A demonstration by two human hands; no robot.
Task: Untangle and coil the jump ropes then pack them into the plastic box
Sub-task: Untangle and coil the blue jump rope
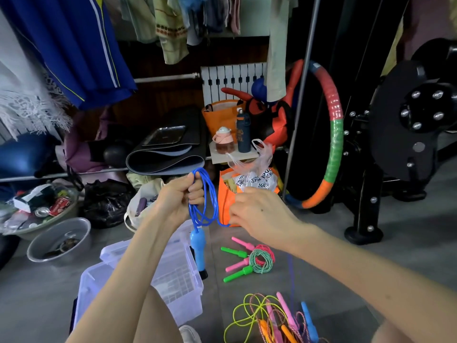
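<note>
My left hand (184,194) grips a bundle of loops of a blue jump rope (209,194), held up at chest height. One light blue handle (198,251) of it dangles below the loops. My right hand (257,214) pinches the free strand of the same rope, which runs down past my wrist. The clear plastic box (181,280) stands open on the floor under my left forearm. Two coiled ropes with pink and green handles (257,259) lie on the floor to its right. A tangle of yellow, pink, orange and blue ropes (277,320) lies at the bottom.
An orange bag (228,206) holding a plastic bag stands just behind my hands. A metal bowl (59,240) and a basin of clutter (39,209) sit at the left. A striped hoop (332,144) and black exercise machine (408,134) stand at the right. Clothes hang above.
</note>
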